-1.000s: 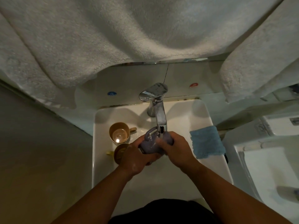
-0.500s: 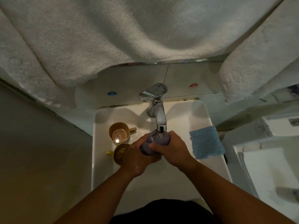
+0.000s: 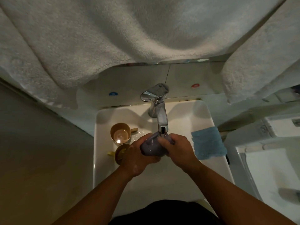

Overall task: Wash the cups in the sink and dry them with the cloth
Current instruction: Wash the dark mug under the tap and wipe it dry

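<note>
Both hands, left (image 3: 136,157) and right (image 3: 179,149), wrap a smooth purple plastic cup (image 3: 151,147) in a closed grip under the chrome tap (image 3: 159,114); a fluffy blue cloth (image 3: 208,143) lies on the white sink's (image 3: 219,163) right edge.

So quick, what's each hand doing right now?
Left hand: holding the purple cup under the tap.
Right hand: gripping the same cup from the other side.

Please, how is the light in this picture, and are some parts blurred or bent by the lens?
Head view: dim, warm light; a bright glint sits inside the upright gold cup; the faucet shows glare; the purple cup between the left hand and right hand looks soft; the wide lens curves the sink edges.
</note>
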A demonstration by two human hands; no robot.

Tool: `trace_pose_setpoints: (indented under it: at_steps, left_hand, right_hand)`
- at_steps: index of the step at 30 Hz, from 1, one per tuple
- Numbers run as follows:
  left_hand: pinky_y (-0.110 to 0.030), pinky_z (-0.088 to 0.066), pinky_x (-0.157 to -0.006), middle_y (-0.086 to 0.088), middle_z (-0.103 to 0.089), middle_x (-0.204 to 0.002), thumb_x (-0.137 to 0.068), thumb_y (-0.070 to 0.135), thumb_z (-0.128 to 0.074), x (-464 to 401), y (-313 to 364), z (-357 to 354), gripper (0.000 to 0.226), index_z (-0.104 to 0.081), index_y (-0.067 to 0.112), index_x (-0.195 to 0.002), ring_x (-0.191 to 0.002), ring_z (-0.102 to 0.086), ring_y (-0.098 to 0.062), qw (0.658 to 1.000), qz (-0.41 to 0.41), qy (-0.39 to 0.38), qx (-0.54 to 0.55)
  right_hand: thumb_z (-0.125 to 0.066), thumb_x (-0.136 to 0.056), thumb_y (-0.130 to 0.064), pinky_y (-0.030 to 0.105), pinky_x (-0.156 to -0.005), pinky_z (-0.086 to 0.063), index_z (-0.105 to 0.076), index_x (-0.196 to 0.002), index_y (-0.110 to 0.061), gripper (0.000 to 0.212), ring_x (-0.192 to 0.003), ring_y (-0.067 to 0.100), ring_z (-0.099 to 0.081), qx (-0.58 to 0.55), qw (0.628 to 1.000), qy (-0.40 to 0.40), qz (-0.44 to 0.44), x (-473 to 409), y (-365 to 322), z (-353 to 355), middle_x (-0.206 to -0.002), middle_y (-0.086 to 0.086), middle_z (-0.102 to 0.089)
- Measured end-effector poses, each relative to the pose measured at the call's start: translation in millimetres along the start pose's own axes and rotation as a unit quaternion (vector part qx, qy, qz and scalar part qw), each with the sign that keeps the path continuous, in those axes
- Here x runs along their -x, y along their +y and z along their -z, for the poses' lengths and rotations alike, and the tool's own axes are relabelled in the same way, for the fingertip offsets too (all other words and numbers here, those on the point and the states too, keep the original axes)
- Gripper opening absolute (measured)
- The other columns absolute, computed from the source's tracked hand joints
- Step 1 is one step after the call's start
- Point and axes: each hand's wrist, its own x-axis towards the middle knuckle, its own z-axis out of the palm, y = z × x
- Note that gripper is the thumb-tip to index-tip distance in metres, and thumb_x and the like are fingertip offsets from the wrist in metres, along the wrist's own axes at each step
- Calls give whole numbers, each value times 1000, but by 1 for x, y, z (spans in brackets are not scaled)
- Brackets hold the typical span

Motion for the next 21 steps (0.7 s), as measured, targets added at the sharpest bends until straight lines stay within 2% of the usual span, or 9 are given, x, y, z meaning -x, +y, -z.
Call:
trace_pose_setpoints:
  at_steps: [2,5,8,10,11,13,15,18,21]
  left_hand:
    - [-41,-62,-86,14,-66,-127,-66,24,-94,-1,-2,3,88,-51,41,-142,-114,-65,-12,1000,12,-9,6]
    - [-36,-64,-77,14,-65,-124,-67,13,-93,-1,-3,8,86,-54,40,-140,-108,-65,-13,999,25,-23,9]
    - [-27,-63,-76,18,-62,-123,-68,11,-91,-1,1,10,89,-52,37,-143,-107,-63,-7,999,12,-43,-16]
    - [-24,-60,-83,25,-59,-117,-69,11,-91,0,6,11,86,-52,34,-142,-109,-62,-3,998,-7,-42,-40]
    - [-28,-60,-87,27,-58,-117,-70,12,-91,1,7,11,85,-51,34,-141,-111,-62,-4,998,-12,-38,-47]
    - [-37,-59,-92,18,-61,-123,-71,13,-91,1,10,13,86,-50,31,-144,-114,-61,-9,998,-15,-33,-55]
    - [-39,-58,-95,9,-63,-130,-70,13,-91,1,11,15,86,-50,29,-144,-115,-61,-11,997,-29,-27,-65]
    - [-29,-50,-101,13,-61,-127,-69,12,-92,2,13,17,83,-52,32,-139,-113,-57,-5,995,-58,-12,-86]
    - [-20,-47,-99,15,-60,-127,-63,14,-94,3,8,16,85,-56,30,-137,-115,-57,-5,992,-69,-3,-107]
  right_hand:
    - [-75,-86,-28,31,-80,-59,-67,-97,-29,13,-86,9,-67,36,996,-66,47,3,4,4,-93,-8,-70]
    - [-62,-96,-28,40,-87,-59,-73,-98,-22,12,-92,19,-69,0,994,-105,22,2,7,18,-95,0,-73]
    - [-43,-106,-27,39,-88,-57,-71,-95,-23,30,-95,22,-68,-48,997,-63,-13,0,5,27,-94,1,-73]
    - [-50,-103,-21,40,-89,-58,-72,-97,-24,23,-94,18,-69,-65,996,-61,-5,-1,4,29,-95,1,-73]
    - [-54,-100,-19,41,-89,-59,-73,-97,-23,19,-93,18,-69,-70,995,-76,-4,-1,2,29,-96,2,-74]
    - [-58,-96,-16,46,-89,-59,-74,-93,-19,16,-93,21,-69,-67,993,-94,-16,-1,3,27,-94,4,-74]
    - [-59,-95,-16,52,-88,-58,-74,-87,-16,17,-93,25,-69,-76,994,-73,-29,-3,5,22,-92,6,-74]
    - [-57,-99,-28,50,-88,-59,-75,-89,-19,24,-91,22,-70,-88,994,-38,-49,-4,3,13,-90,3,-75]
    - [-51,-103,-37,44,-87,-60,-74,-91,-21,31,-88,18,-72,-78,995,-20,-66,-4,1,8,-88,2,-76]
